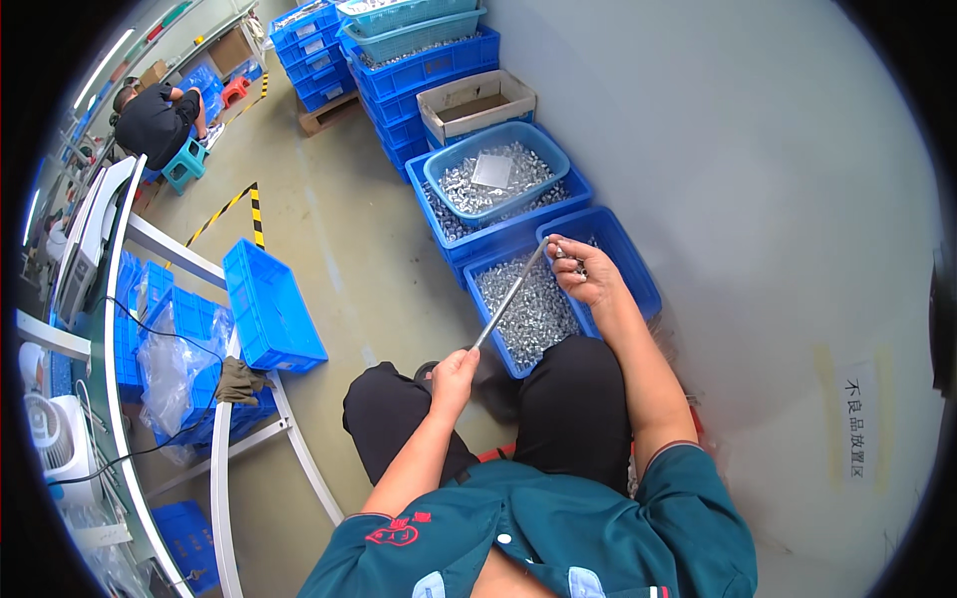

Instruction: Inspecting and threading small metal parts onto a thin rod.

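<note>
A thin metal rod point(513, 292) slants across the middle of the view, over a blue bin. My left hand point(457, 375) is closed round its near end. At the far end is my right hand point(586, 267), its fingers curled with several small shiny metal parts point(580, 265) in them, touching the rod's tip. Below the rod, the blue bin point(477, 299) holds a heap of small silver metal parts point(533, 314). Beside it on the right stands another blue bin point(638, 261), mostly hidden behind my right hand and arm.
Ahead, a light-blue basin point(439, 164) of metal parts sits on a larger blue crate point(424, 199). Stacked blue crates point(439, 65) stand along the wall point(718, 149). To the left are a tilted blue crate point(269, 309) and a white-framed workbench point(224, 478). A person point(155, 120) sits far left.
</note>
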### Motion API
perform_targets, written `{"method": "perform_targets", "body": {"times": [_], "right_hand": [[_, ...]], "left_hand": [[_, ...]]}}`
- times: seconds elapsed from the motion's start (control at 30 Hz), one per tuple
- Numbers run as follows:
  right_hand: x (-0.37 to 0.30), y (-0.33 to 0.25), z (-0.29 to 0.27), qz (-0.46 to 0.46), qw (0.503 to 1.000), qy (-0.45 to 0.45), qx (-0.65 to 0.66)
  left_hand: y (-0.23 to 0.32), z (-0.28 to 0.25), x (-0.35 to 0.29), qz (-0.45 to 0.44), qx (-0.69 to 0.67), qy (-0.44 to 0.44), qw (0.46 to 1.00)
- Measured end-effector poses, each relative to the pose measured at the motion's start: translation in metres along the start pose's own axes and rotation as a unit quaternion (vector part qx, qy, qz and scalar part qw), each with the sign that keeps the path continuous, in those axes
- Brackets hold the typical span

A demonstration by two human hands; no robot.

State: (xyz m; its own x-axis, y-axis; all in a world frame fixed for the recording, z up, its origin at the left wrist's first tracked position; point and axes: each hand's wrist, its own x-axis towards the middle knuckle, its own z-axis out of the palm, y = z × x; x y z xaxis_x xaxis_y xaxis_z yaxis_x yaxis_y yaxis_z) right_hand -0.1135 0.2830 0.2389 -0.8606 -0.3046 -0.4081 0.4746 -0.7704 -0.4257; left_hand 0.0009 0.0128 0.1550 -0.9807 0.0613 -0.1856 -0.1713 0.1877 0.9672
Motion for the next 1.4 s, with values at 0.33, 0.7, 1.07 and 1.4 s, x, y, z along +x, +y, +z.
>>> {"method": "perform_targets", "body": {"times": [0.33,0.7,1.07,1.4], "right_hand": [[0.005,-0.001,-0.004,-0.054,0.994,0.022,0.094],[0.006,0.005,0.001,-0.018,0.998,0.027,0.053],[0.005,0.003,0.003,-0.015,0.994,0.039,0.102],[0.005,0.003,0.002,-0.020,0.995,0.008,0.093]], "left_hand": [[0.001,0.002,-0.005,0.010,0.089,0.002,0.996],[0.004,0.001,-0.004,0.003,0.124,0.013,0.992],[0.009,-0.001,-0.004,-0.038,0.117,0.004,0.992],[0.001,-0.001,-0.003,-0.024,0.100,0.006,0.995]]}}
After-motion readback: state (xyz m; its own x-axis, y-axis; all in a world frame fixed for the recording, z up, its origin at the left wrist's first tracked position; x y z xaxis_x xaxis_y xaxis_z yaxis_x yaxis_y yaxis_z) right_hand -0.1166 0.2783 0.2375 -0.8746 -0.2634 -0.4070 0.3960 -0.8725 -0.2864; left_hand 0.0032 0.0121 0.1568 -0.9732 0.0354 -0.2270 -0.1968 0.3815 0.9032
